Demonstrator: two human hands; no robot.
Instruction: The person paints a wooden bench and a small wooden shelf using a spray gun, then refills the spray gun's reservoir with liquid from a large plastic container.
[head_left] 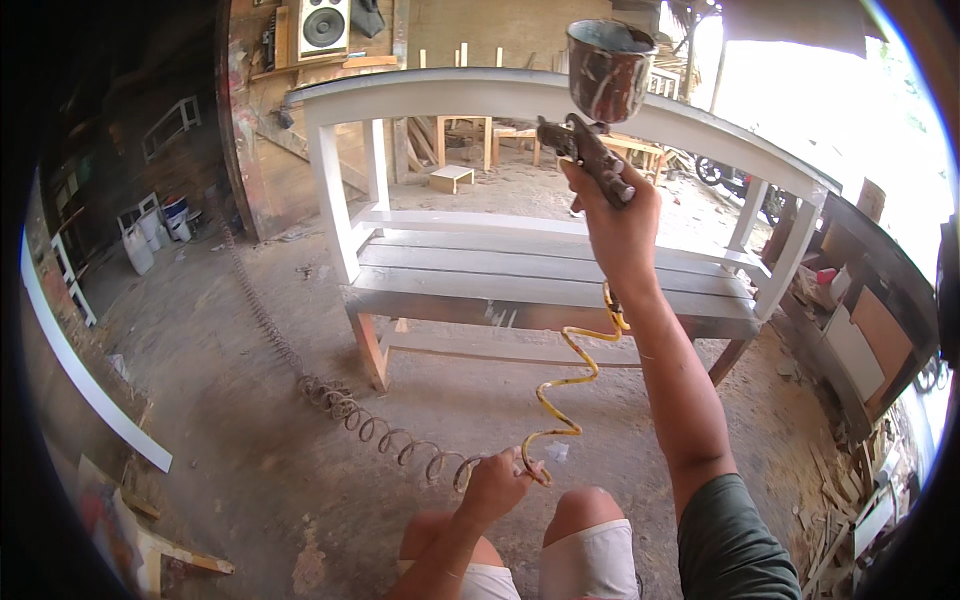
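My right hand (pixel 622 222) is raised and wrapped round the handle of a paint spray gun (pixel 596 160), whose stained metal cup (pixel 612 72) sits on top. Behind the gun stands a wooden bench (pixel 470 262) with white-painted legs and back rail; its front edge and lower feet show bare brown wood. A coiled air hose (pixel 560 384), yellow here, hangs from below my right hand. Low in front of my knees, my left hand (pixel 497 487) is closed on that hose. From there the hose runs on as brown coils across the floor to the left.
A speaker (pixel 324 26) stands on a shelf at the back. A small wooden step (pixel 452 178) is on the floor beyond the bench. Boards lean at the right (pixel 862 330), with scrap wood (pixel 840 490) piled below. Pails (pixel 178 215) stand far left, and a white plank (pixel 95 370) lies nearer.
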